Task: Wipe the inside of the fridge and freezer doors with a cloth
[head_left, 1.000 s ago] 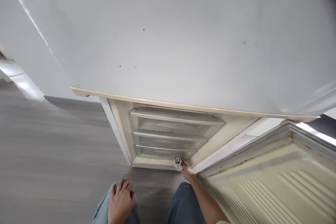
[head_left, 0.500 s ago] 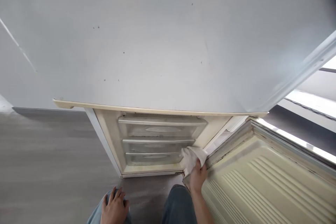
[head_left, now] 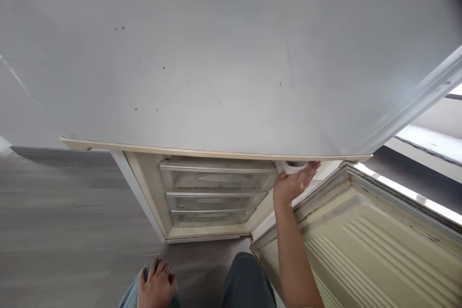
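My right hand (head_left: 294, 184) reaches into the upper right of the fridge opening with a white cloth (head_left: 293, 166), just under the front edge of the top. Part of the cloth and some fingers are hidden by that edge and the hand itself. The cloth lies against the inner right side of the fridge (head_left: 144, 187). My left hand (head_left: 157, 285) rests on my left knee, fingers spread, holding nothing. Inside the fridge are three clear drawers (head_left: 220, 180), stacked and pushed in.
The fridge door (head_left: 378, 250) stands wide open on the right, its ribbed cream lining and stained seal facing up. A white top (head_left: 216, 57) with dark specks fills the upper view. Grey flooring (head_left: 72, 211) lies at left. My right knee (head_left: 247, 281) is close to the door.
My right hand has moved with the cloth from the lower right corner of the opening up to its top right. My left hand stays on the knee.
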{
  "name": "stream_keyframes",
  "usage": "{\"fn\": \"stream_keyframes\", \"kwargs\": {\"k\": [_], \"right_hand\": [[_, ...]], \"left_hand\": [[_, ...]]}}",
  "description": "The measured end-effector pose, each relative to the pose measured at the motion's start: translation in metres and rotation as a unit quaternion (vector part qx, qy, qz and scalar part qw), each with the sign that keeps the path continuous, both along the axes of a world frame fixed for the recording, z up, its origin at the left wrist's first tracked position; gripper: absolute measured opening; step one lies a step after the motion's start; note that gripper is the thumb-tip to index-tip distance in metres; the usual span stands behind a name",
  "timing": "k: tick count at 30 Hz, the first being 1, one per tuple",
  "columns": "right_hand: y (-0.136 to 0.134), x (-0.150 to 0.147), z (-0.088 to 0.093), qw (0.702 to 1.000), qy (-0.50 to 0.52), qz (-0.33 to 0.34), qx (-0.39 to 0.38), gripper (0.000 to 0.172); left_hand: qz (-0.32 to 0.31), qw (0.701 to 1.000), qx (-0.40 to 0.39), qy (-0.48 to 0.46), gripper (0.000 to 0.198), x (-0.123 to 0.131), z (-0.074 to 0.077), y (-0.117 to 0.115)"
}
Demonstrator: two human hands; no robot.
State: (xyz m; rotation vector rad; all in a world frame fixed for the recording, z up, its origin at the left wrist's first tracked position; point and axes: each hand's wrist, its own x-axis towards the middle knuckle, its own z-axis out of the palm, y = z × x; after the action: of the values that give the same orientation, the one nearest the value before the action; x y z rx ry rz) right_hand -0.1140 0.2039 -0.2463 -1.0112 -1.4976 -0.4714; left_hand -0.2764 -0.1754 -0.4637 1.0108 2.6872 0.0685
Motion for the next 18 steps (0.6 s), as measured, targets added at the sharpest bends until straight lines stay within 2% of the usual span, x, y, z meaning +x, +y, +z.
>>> {"fn": "stream_keyframes", "kwargs": {"k": [3, 7, 10, 15, 18], "right_hand": [[-0.007, -0.005, -0.02, 1.0, -0.029, -0.006, -0.004, 0.069], [-0.01, -0.008, -0.031, 1.0, 0.0, -0.026, -0.013, 0.065], [-0.014, -0.001, -0.042, 0.999, 0.002, -0.014, -0.03, 0.065], [-0.032, 0.008, -0.079, 0.995, 0.008, 0.006, -0.097, 0.056], [-0.041, 0.007, -0.099, 0.988, 0.071, -0.003, -0.14, 0.06]], "left_hand": [[-0.001, 1.0, -0.003, 0.009, 0.045, 0.001, 0.004, 0.001], [-0.002, 1.0, -0.003, 0.005, 0.045, 0.001, 0.009, 0.002], [0.001, 1.0, -0.004, 0.008, 0.045, 0.001, 0.01, 0.0], [0.001, 1.0, -0.004, 0.003, 0.045, -0.001, 0.007, -0.005], [-0.003, 1.0, 0.0, 0.0, 0.045, -0.002, 0.005, -0.006]]}}
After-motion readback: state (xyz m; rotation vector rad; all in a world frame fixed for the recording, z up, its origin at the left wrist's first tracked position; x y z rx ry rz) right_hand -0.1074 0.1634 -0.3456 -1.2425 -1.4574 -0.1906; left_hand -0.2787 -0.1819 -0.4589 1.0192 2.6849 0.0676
